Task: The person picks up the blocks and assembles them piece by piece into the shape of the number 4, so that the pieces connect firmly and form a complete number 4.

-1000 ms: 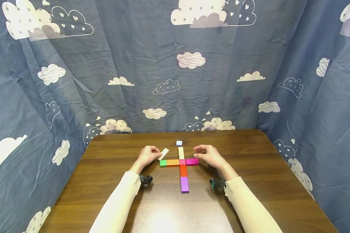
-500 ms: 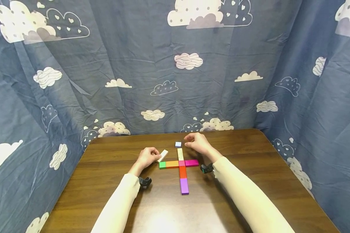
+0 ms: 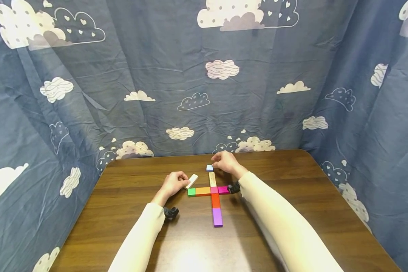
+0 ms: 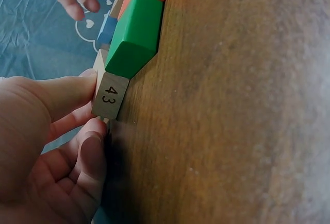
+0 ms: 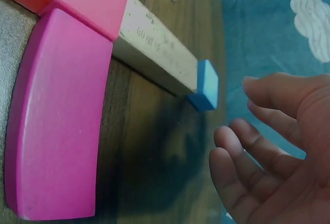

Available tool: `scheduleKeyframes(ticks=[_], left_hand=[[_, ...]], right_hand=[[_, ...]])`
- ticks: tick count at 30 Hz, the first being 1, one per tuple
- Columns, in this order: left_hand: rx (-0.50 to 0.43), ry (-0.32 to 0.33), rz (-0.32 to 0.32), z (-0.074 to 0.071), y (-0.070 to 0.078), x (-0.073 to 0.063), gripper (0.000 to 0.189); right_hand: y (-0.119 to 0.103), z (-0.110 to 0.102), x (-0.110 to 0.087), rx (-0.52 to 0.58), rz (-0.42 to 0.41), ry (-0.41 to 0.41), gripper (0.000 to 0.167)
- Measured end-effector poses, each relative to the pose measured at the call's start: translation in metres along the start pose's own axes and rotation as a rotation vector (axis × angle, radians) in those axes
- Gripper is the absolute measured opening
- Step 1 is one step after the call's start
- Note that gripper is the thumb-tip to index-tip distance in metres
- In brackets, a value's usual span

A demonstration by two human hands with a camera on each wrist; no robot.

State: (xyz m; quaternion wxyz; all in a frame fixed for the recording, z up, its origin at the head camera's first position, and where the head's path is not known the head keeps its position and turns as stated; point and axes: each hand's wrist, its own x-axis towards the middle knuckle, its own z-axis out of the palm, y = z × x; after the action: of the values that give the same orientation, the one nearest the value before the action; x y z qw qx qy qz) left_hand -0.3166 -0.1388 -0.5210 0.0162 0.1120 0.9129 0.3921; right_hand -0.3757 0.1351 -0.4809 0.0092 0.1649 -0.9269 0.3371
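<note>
A pale wooden block (image 4: 109,95) with "43" on its end is pinched by my left hand (image 3: 172,184), between thumb and fingers, on the table. It lies slanted, close to the green block (image 4: 136,33). My right hand (image 3: 224,161) is over the far part of the table, just right of the small blue block (image 3: 209,168). In the right wrist view its fingers are loosely bent and spread, with a gap between them and the blue block. The blue block sits at the far end of a cream block (image 5: 154,44).
Blocks form a cross on the brown table (image 3: 129,219): orange (image 3: 203,192) on the left, pink (image 3: 214,190) at the centre, magenta (image 5: 62,116) on the right, red (image 3: 215,200) and purple (image 3: 217,217) towards me. A blue cloud-patterned curtain (image 3: 156,75) hangs behind.
My right hand has moved from near the magenta block, away from me and leftwards, to beside the blue block. My left hand has kept its hold on the pale block in nearly the same place.
</note>
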Motion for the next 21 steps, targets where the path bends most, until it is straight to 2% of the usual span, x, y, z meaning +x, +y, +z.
scheduleKeyframes(ticks=[6, 12, 21], left_hand=[[-0.002, -0.007, -0.008, -0.002, -0.002, 0.000, 0.010], [-0.003, -0.003, 0.004, 0.004, -0.005, 0.001, 0.010], [-0.017, 0.003, 0.006, 0.003, -0.007, 0.003, 0.010]], right_hand=[[0.004, 0.005, 0.004, -0.023, 0.038, -0.038, 0.029], [0.009, 0.013, 0.001, -0.040, 0.088, -0.065, 0.027], [0.005, 0.016, 0.007, -0.123, 0.085, -0.077, 0.026]])
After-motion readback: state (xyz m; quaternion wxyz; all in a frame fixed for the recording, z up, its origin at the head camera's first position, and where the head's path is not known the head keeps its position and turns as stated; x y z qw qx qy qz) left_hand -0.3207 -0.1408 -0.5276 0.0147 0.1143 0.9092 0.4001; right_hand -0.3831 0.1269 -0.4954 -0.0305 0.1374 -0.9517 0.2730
